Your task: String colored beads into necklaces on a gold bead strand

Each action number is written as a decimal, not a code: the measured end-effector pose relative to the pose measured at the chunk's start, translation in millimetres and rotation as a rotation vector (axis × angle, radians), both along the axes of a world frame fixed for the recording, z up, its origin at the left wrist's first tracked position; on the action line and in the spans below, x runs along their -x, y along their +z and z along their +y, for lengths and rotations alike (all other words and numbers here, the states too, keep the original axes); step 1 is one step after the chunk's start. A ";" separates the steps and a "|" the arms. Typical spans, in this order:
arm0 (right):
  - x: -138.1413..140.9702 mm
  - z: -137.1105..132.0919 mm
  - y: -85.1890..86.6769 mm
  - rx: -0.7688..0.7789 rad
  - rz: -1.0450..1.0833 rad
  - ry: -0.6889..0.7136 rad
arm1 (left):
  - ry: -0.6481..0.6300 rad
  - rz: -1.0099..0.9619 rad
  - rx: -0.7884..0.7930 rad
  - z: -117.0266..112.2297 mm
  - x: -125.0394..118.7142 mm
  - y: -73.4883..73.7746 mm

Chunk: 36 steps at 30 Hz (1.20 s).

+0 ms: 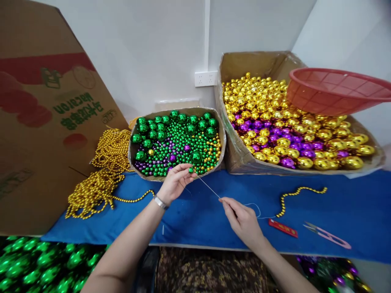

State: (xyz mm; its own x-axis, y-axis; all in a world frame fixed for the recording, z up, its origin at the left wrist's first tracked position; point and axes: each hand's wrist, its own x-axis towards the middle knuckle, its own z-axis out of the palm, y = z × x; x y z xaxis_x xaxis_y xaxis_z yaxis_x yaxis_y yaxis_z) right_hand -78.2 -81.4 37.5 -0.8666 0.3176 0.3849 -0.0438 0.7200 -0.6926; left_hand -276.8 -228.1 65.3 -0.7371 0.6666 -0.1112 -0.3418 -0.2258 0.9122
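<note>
My left hand (178,181) pinches a small shiny green bead (191,170) just above the front rim of a box of beads (222,140). Between finger and thumb of my right hand (241,217) is a thin straight needle (207,186), slanting up to the left, its far end at the green bead. Whether the tip is inside the bead is too small to tell. From behind my right hand a pale thread (259,211) loops out toward a short string of gold beads (282,199) lying on the blue cloth (210,228).
A red packet (283,228) and pink-handled thread snips (328,235) lie at right. A larger box of gold and purple beads (259,110) holds a red basket (332,91). Heaped gold bead strings (91,193) sit beside a tall carton (45,122). Green balls (45,264) are below left.
</note>
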 end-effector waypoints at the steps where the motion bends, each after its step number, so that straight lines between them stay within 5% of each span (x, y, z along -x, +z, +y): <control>1: 0.7 -0.2 -0.4 -0.019 0.004 -0.001 | 0.004 -0.048 -0.019 -0.8 -4.5 0.3; 11: 0.0 -2.7 -9.5 -0.125 0.060 0.016 | 0.111 -0.251 -0.100 0.1 -24.2 -0.7; 27: -2.5 -0.6 -12.7 -0.170 0.054 0.011 | 0.138 -0.161 -0.062 0.5 -28.3 -1.9; 32: -0.4 -3.6 -13.6 -0.165 0.041 0.003 | 0.100 0.159 -0.006 0.1 -38.6 -4.0; 36: 0.8 -3.8 -14.9 -0.157 0.058 -0.016 | 0.147 0.710 0.290 -9.3 -2.1 6.1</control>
